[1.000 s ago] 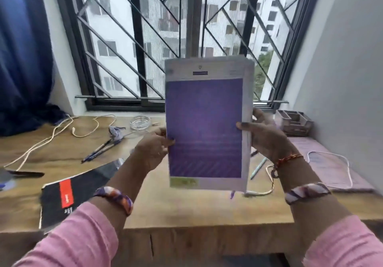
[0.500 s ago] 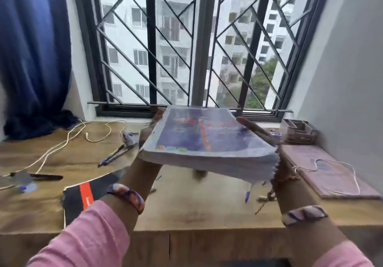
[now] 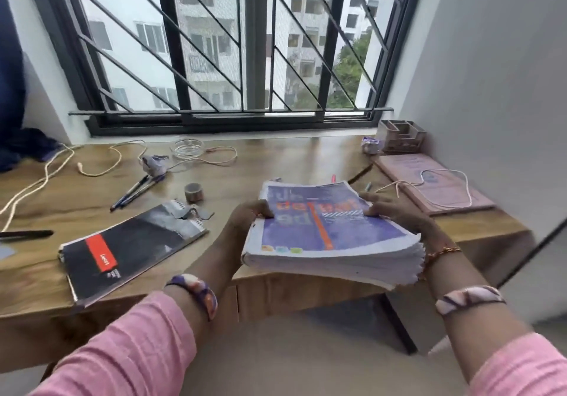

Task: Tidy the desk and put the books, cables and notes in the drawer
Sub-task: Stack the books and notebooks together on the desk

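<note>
My left hand (image 3: 247, 215) grips the left edge of the thick purple book (image 3: 329, 231), thumb on the cover, and my right hand (image 3: 388, 208) grips its far right edge. The book is a fat stack of white pages under a purple cover with orange lettering and an orange stripe. It lies nearly flat, its near end jutting past the front edge of the surface (image 3: 245, 165), long axis running from about 11 o'clock to 5 o'clock; its lettering reads upside down to me.

At my 9 o'clock a cream cable (image 3: 46, 171) snakes toward the curtain. Nearer lies a black notebook (image 3: 132, 246) with a red band, spiral end toward the window. Beyond it are pens (image 3: 135, 191), a tape roll (image 3: 194, 192) and what may be crumpled paper (image 3: 153, 163), though it is blurred. At 2 o'clock a pink book (image 3: 429, 177) carries a white cord (image 3: 445, 190), with a small organizer (image 3: 400, 136) behind.
</note>
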`<state>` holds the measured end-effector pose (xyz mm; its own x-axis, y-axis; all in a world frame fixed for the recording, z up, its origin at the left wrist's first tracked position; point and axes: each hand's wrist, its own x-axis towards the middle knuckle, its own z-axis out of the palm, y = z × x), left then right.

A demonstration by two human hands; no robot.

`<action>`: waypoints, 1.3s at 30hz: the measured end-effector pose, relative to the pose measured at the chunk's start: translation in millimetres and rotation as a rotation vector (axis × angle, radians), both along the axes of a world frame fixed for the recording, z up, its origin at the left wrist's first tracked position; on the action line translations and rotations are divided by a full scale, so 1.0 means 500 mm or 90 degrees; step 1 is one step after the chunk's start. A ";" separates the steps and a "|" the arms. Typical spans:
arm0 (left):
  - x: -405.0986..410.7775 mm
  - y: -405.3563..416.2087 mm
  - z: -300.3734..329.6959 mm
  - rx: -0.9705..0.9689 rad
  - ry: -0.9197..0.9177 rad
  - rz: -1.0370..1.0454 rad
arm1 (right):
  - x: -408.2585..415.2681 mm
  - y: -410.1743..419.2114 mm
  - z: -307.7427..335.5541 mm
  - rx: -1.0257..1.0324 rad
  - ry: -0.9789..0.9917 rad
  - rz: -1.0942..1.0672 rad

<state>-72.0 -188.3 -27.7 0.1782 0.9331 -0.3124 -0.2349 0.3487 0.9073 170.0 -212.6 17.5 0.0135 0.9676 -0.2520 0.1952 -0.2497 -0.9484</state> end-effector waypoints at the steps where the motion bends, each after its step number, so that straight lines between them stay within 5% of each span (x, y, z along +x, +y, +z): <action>1: 0.002 -0.013 0.002 0.035 0.004 0.017 | 0.006 -0.006 -0.004 -0.002 0.025 0.019; 11: 0.001 -0.137 -0.061 0.075 -0.141 0.057 | 0.011 -0.082 -0.014 0.021 0.033 0.088; 18: -0.044 -0.122 -0.086 -0.056 -0.034 0.137 | -0.026 -0.049 -0.070 -0.065 0.111 0.082; 23: -0.091 -0.068 -0.093 -0.028 0.006 0.150 | -0.077 0.006 -0.102 -0.091 0.235 0.003; 39: -0.091 0.237 -0.083 0.009 0.124 0.189 | -0.104 0.354 -0.177 -0.068 0.191 -0.009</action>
<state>-117.7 -70.0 -69.4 -0.1635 0.9398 -0.3001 -0.1457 0.2778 0.9495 118.0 -35.7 -71.2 -0.0630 0.9356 -0.3474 -0.0939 -0.3521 -0.9313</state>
